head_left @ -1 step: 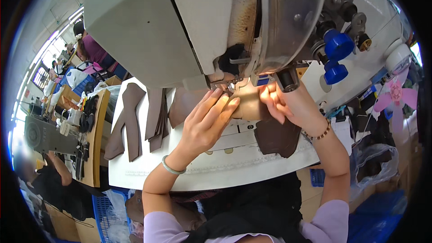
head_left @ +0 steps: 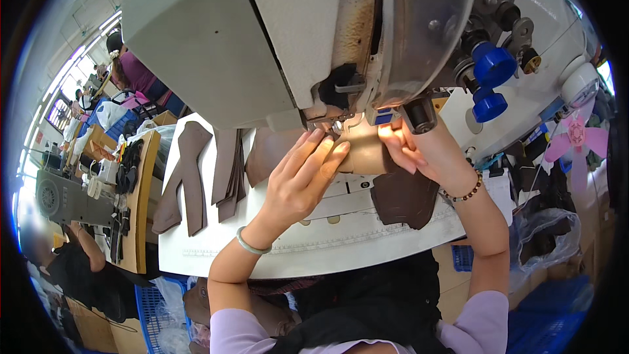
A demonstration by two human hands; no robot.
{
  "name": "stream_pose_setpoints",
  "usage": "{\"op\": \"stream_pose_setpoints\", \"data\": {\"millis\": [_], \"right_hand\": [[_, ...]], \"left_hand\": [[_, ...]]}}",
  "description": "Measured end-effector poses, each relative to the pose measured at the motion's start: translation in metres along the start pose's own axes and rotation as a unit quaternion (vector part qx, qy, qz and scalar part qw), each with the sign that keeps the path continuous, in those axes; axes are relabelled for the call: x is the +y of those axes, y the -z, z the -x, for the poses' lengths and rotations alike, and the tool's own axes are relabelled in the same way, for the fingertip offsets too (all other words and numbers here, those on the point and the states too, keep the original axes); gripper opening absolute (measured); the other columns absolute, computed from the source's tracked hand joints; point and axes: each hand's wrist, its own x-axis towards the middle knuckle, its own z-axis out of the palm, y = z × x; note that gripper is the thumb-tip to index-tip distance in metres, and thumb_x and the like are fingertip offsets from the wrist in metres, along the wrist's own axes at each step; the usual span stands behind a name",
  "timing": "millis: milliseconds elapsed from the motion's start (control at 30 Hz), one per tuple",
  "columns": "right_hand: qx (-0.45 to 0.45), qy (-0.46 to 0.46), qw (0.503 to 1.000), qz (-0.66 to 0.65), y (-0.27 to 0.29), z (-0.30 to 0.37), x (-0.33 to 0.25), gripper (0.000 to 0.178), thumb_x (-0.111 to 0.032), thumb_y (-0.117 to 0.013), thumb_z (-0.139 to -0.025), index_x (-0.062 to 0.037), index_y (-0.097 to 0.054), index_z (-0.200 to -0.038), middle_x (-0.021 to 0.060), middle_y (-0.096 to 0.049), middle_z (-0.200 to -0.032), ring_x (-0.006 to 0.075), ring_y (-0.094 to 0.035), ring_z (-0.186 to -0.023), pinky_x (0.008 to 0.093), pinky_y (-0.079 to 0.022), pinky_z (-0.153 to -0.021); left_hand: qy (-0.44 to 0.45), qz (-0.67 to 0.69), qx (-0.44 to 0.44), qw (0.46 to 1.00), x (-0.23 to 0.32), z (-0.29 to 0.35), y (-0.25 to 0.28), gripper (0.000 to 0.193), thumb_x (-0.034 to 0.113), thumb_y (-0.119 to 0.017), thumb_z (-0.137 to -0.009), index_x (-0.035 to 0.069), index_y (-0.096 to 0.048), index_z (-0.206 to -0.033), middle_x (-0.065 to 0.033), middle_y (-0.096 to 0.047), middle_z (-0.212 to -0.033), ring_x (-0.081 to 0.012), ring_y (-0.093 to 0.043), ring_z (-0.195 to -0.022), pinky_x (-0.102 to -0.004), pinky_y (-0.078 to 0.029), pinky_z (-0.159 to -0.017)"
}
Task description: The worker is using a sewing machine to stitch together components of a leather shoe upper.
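Observation:
A tan-brown leather piece lies under the lit presser foot of a sewing machine. My left hand rests on the piece's left side, fingers stretched out and pressing down beside the foot. At its right edge, my right hand has curled fingers closed on the leather; part of that grip is hidden. A darker brown leather piece lies on the table just below my right hand. Left of my left hand are a stack of brown strips and a forked brown piece.
The white table has a ruler scale near its front edge. Blue tension knobs stick out at the machine's right. A pink fan stands farther right. Blue baskets sit below. Other people work at left.
My right hand has shifted very slightly at the leather's right edge. My left hand stays in place, and the loose pieces lie as before.

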Motion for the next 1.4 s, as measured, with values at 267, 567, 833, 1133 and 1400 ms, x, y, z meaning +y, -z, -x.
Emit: {"op": "stream_pose_setpoints", "data": {"millis": [267, 567, 833, 1133, 1400], "right_hand": [[-0.045, 0.018, 0.994, 0.093, 0.012, -0.012, 0.01, 0.008, -0.01, -0.047, -0.093, -0.0056, -0.048, -0.086, 0.0007, -0.05, -0.061, 0.0044, -0.036, -0.038, 0.0214, -0.024, -0.036], [0.125, 0.523, 0.656, 0.53, 0.01, 0.032, 0.04, 0.033, -0.001, -0.063, -0.081, -0.0053, -0.055, -0.112, 0.0084, -0.06, -0.082, 0.0169, -0.059, -0.069, 0.0276, -0.049, -0.063], [0.019, 0.645, 0.53, 0.551, 0.017, -0.012, 0.072, 0.022, -0.005, -0.068, -0.07, -0.0028, -0.064, -0.093, 0.0068, -0.063, -0.1, 0.0247, -0.064, -0.096, 0.0333, -0.053, -0.084], [0.016, 0.663, 0.528, 0.53, 0.02, -0.014, 0.068, 0.02, 0.0, -0.073, -0.07, -0.0036, -0.065, -0.088, 0.0071, -0.067, -0.093, 0.0242, -0.068, -0.086, 0.031, -0.056, -0.071], [0.035, 0.679, 0.505, 0.532, 0.017, -0.013, 0.065, 0.016, -0.003, -0.067, -0.073, -0.0058, -0.066, -0.088, 0.0046, -0.065, -0.094, 0.017, -0.066, -0.082, 0.027, -0.054, -0.069]], "left_hand": [[0.006, -0.006, 0.008, 1.0, 0.002, 0.0, 0.0, 0.037, 0.008, -0.071, -0.074, 0.002, -0.068, -0.11, -0.0109, -0.063, -0.106, -0.0296, -0.062, -0.108, -0.0427, -0.054, -0.094], [0.019, 0.005, 0.006, 1.0, 0.0, 0.002, 0.0, 0.037, 0.008, -0.071, -0.073, 0.001, -0.067, -0.109, -0.0111, -0.062, -0.105, -0.0311, -0.061, -0.109, -0.0448, -0.053, -0.095], [-0.031, 0.01, 0.002, 0.999, -0.007, 0.004, 0.002, 0.033, 0.007, -0.068, -0.068, -0.001, -0.07, -0.1, -0.0092, -0.061, -0.103, -0.0324, -0.06, -0.11, -0.0463, -0.054, -0.096], [-0.07, 0.006, 0.017, 0.997, -0.016, 0.007, -0.001, 0.032, 0.006, -0.069, -0.068, 0.002, -0.072, -0.1, -0.0053, -0.063, -0.103, -0.0307, -0.061, -0.11, -0.0439, -0.056, -0.095], [-0.096, -0.009, 0.059, 0.994, -0.016, 0.01, -0.006, 0.034, 0.006, -0.07, -0.067, 0.002, -0.073, -0.1, -0.0047, -0.065, -0.102, -0.0263, -0.064, -0.104, -0.0384, -0.057, -0.092]]}}
